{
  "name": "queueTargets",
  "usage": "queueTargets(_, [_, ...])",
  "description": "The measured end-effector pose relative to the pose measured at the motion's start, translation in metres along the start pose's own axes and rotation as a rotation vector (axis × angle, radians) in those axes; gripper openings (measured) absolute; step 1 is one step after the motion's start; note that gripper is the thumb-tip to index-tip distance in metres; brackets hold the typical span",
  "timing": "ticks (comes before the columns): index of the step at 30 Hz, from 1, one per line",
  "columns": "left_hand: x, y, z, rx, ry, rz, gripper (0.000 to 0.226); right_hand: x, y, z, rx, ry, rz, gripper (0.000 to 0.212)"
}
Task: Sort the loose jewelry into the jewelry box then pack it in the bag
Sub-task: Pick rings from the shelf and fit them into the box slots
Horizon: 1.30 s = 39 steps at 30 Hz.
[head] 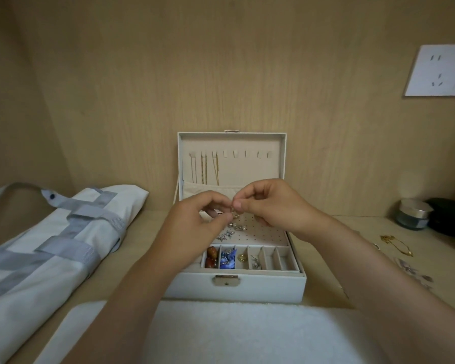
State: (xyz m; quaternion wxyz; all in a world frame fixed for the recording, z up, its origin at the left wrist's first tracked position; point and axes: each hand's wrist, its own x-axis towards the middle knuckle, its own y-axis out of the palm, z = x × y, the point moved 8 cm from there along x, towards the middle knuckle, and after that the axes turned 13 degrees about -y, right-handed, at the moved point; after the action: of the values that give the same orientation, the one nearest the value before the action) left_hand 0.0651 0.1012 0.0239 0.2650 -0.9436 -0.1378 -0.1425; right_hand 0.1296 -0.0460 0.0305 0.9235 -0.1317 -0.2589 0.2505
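A white jewelry box (260, 285) stands open in the middle of the desk, its lid upright with thin chains (204, 169) hanging inside. My left hand (195, 227) and my right hand (271, 206) meet above the perforated earring panel (260, 229), both pinching a small gold earring (233, 212) between the fingertips. Silver earrings (233, 228) sit on the panel. The front compartments hold brown beads (212, 257), a blue piece (227, 258), a gold ring (242, 258) and a silver piece (255, 262). A white and grey tote bag (50, 248) lies at the left.
A gold necklace (395, 244) and other loose pieces (410, 269) lie on the desk at the right. A small jar (413, 214) and a dark object (449, 216) stand at the far right. A white towel (221, 334) covers the near edge. A socket (439, 70) is on the wall.
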Motion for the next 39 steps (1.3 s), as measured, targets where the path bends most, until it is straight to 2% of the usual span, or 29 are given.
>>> queueTargets(6, [0.002, -0.009, -0.004, -0.195, -0.031, -0.068, 0.012, -0.002, 0.008, 0.002, 0.179, 0.054, -0.023, 0.013])
queueTargets(12, [0.003, -0.011, 0.001, -0.390, -0.128, -0.068, 0.013, -0.002, 0.010, 0.004, 0.227, 0.054, 0.018, 0.015])
queueTargets(15, [0.003, -0.007, 0.000, -0.360, -0.117, -0.038, 0.017, -0.002, 0.011, 0.002, 0.245, 0.061, 0.010, 0.016])
queueTargets(20, [0.002, -0.007, -0.001, -0.362, -0.110, -0.043, 0.011, -0.002, 0.013, -0.001, 0.267, 0.058, -0.021, 0.027])
queueTargets(25, [0.000, -0.006, -0.001, -0.402, -0.178, -0.027, 0.010, -0.001, 0.011, 0.003, 0.224, -0.001, -0.078, 0.010])
queueTargets(31, [-0.001, -0.009, -0.002, -0.428, -0.178, -0.069, 0.011, -0.003, 0.011, 0.007, 0.226, -0.009, 0.063, 0.020])
queueTargets(39, [-0.001, -0.005, -0.006, -0.388, -0.103, -0.035, 0.009, -0.004, 0.010, 0.002, 0.287, 0.060, 0.005, 0.010])
